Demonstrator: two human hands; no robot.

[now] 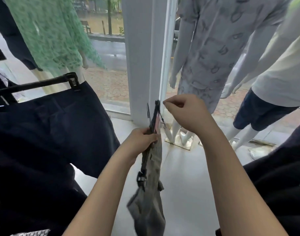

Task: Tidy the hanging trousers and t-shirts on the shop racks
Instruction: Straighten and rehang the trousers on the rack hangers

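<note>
A pair of grey trousers (151, 198) hangs edge-on from a black clip hanger (153, 116) in the middle of the view. My left hand (142, 142) grips the hanger and the waistband together. Just right of the hanger's top end, my right hand (185, 113) has its fingers curled, thumb and forefinger pinched; what it pinches is too small to see. Dark navy trousers (57, 126) hang on another black clip hanger (43, 84) at the left.
A white pillar (142, 57) and shop window stand straight ahead. Mannequins stand behind it: one in a grey printed set (214, 48), one in a pale t-shirt and navy shorts (273, 74), one in green lace (50, 31). Dark garments (282, 184) hang at the right.
</note>
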